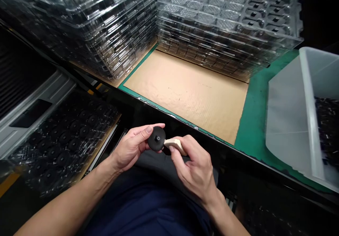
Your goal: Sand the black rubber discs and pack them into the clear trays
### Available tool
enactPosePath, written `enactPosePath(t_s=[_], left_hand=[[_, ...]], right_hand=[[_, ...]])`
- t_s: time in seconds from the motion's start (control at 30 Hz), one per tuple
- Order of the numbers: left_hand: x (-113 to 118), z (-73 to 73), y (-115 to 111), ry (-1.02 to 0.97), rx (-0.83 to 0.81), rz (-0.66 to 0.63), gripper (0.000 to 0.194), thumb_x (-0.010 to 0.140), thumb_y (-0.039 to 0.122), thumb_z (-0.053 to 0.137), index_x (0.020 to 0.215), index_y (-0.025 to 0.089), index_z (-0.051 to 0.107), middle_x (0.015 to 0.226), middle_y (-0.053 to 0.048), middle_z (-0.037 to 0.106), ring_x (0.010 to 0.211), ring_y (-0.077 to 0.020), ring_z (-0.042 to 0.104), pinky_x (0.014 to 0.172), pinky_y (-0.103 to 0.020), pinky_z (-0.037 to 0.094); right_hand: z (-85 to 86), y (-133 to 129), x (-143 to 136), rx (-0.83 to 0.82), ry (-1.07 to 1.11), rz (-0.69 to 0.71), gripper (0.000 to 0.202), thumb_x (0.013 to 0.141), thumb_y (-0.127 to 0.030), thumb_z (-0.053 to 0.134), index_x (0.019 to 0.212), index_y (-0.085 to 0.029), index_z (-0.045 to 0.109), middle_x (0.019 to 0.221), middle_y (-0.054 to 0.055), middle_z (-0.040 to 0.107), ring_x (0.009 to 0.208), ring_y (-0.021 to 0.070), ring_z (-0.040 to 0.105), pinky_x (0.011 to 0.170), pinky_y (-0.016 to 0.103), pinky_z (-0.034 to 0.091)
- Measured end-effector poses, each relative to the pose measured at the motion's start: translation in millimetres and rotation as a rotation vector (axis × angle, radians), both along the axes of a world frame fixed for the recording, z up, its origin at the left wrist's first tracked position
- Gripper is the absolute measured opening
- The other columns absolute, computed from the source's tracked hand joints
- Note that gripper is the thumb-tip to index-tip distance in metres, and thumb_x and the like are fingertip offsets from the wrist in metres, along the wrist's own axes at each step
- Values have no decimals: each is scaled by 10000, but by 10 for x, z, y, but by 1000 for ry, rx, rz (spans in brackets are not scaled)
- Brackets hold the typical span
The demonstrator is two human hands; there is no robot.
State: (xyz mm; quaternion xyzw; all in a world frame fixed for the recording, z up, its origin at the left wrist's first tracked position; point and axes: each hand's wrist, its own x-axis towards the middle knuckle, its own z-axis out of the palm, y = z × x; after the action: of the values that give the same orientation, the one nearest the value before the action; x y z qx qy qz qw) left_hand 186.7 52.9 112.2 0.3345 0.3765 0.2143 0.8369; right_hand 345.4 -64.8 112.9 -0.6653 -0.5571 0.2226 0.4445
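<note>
As the left hand [131, 147] holds a disc [156, 139], tray stacks [212, 27] border cardboard [193, 91].

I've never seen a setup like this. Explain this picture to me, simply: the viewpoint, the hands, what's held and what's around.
There is no machine arm here, just a person's two bare hands. The single picture comes from a camera worn on that person's head, looking forward and down.

The left hand holds a dark disc by its edge. The right hand grips a pale block, its tip at the disc's rim; whether they touch is hard to tell.

Beyond, on a green surface, lie a cardboard sheet, two stacks of clear trays and, at right, a bin of dark pieces. Similar discs sit lower left.
</note>
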Motion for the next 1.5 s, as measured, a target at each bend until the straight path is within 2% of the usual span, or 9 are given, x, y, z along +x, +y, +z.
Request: enactPosePath(t_s=[0.13, 0.3, 0.5, 0.57, 0.8, 1.0, 1.2, 1.4, 1.5], left_hand=[[-3, -36, -23, 3, -3, -1, 398, 915, 419, 763, 1222, 167, 799, 1009, -103, 788, 830, -180, 716, 768, -282, 618], [-13, -84, -50, -35, -54, -237, 417, 934, 451, 729, 1197, 138, 809, 951, -133, 781, 743, -198, 699, 669, -334, 628], [48, -19, -108, -29, 18, 104, 406, 874, 371, 826, 1242, 203, 790, 1077, -100, 794, 936, -200, 737, 847, -298, 618], [43, -29, -113, -18, 36, 120, 424, 868, 369, 834, 1257, 207, 783, 1073, -100, 795, 949, -209, 740, 849, -301, 617], [-12, -98, -64, -40, -117, -253, 462, 913, 508, 746, 1144, 115, 823, 824, -116, 754, 682, -190, 694, 616, -314, 626], [-23, -100, -29, -38, -128, -119, 430, 905, 462, 766, 1192, 143, 800, 956, -126, 784, 712, -204, 734, 649, -322, 638], [-88, -226, -44, -2, -255, -331, 514, 907, 576, 718, 892, 72, 813, 707, -126, 728, 575, -205, 700, 505, -290, 598], [11, -127, -89, -111, -115, 78, 399, 888, 346, 816, 1261, 212, 775, 1068, -80, 796, 916, -179, 742, 846, -300, 639], [1, -125, -68, -69, -55, 47, 413, 897, 356, 810, 1279, 206, 769, 1078, -92, 798, 925, -183, 744, 861, -297, 629]], right_hand=[[-21, -7, 43, 7, -43, 44, 161, 989, -135, 571, 1056, -197, 703, 840, 14, 587, 722, 133, 547, 683, 290, 463], [-51, 19, 107, 84, -268, 81, 268, 997, -121, 555, 1221, -190, 684, 1045, 93, 685, 899, 203, 633, 779, 347, 505], [-21, 26, 2, -45, -45, -53, 150, 1007, -227, 553, 943, -198, 685, 732, -4, 550, 620, 138, 495, 593, 301, 414], [-26, 14, -30, -98, 60, -42, 165, 1002, -247, 562, 887, -208, 673, 714, -17, 544, 598, 126, 484, 575, 290, 407], [-31, 31, 93, 124, -264, 116, 256, 1004, -125, 542, 1204, -190, 688, 1020, 92, 695, 882, 203, 615, 773, 357, 502], [-88, 3, 50, 0, -148, 14, 183, 1020, -171, 536, 1086, -200, 705, 810, 28, 603, 715, 163, 544, 672, 325, 465], [-57, 14, 46, 119, -303, 195, 260, 1001, -130, 555, 1217, -174, 692, 1025, 91, 690, 875, 212, 577, 770, 371, 473], [-78, 57, 11, 15, -74, -31, 131, 993, -168, 565, 953, -195, 687, 801, 29, 617, 742, 181, 535, 703, 349, 443], [-116, 29, -16, -47, -8, -9, 143, 994, -174, 562, 913, -200, 677, 770, 12, 579, 708, 168, 506, 684, 342, 428]])
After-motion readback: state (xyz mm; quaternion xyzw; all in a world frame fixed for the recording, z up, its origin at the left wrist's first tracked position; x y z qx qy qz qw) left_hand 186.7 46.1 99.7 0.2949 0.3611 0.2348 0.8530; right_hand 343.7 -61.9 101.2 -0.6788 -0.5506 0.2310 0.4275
